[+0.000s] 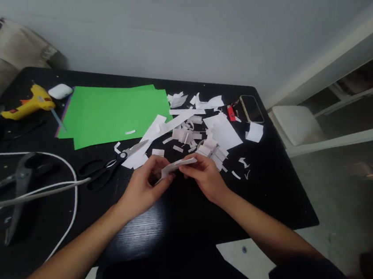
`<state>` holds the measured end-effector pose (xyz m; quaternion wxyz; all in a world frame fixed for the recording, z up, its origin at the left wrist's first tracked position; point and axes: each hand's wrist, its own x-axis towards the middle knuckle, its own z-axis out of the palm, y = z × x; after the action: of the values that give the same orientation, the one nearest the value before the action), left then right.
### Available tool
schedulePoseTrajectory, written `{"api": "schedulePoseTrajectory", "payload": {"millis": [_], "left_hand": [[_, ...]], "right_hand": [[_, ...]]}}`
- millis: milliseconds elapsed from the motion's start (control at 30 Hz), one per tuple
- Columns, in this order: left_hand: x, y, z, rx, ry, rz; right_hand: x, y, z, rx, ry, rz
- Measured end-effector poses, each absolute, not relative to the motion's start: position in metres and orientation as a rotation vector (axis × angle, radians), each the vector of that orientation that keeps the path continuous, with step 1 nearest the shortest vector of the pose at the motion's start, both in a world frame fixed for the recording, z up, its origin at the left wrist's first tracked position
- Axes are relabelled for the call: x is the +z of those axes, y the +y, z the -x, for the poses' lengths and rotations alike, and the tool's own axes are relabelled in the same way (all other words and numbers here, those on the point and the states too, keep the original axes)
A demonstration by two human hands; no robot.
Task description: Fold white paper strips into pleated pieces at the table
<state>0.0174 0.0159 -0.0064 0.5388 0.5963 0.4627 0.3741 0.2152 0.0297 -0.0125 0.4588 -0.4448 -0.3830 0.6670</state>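
Observation:
A narrow strip of white paper point(178, 164) is held above the black table, pinched at both ends. My left hand point(146, 182) grips its left part between thumb and fingers. On its right part, the thumb and fingers of my right hand point(206, 175) are closed. The strip looks folded or bent at the left end; my fingers hide some of it. Just beyond my hands lie small cut paper pieces point(186, 135) and a larger white sheet point(224, 131). Black-handled scissors point(109, 164) rest to the left of my left hand, their blades over white paper.
Green sheets point(113, 114) lie at the back left, beside a yellow glue gun point(34, 103) and a white case point(60, 91). White cables point(74, 182) loop over pliers-like black tools point(20, 179) at left. A red lighter point(231, 113) and a phone point(251, 108) sit at the far right.

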Motion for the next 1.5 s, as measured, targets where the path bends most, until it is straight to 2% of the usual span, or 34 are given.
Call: {"api": "schedulePoseTrajectory", "payload": {"millis": [267, 1500], "left_hand": [[-0.005, 0.018, -0.017, 0.937, 1.006, -1.216], [0.002, 0.023, -0.013, 0.945, 1.059, -1.178]], "right_hand": [[-0.013, 0.031, -0.215, 1.626, -0.885, 1.083], [-0.01, 0.029, -0.216, 1.593, -0.881, 1.077]]}}
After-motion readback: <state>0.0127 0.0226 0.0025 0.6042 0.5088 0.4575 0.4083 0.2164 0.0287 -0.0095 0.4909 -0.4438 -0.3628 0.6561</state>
